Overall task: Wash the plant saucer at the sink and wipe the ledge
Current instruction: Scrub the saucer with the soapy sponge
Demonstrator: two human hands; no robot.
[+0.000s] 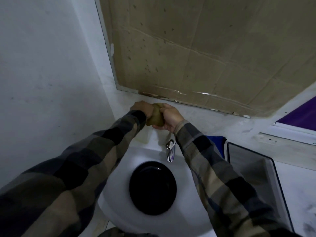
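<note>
sink (118,161) with saucer (152,188), apart from fingers (165,109)

- Round black plastic plant saucer (152,188) — lies in the white ceramic sink (145,154), just below the chrome tap (170,151).
- Bunched olive-yellow cloth (156,117) — gripped between the left hand (141,108) and right hand (171,117), by the grey concrete ledge (213,120).
- Brown cardboard sheet (205,48), spotted, above the ledge.
- Blue cloth (220,144), right of the tap.
</note>
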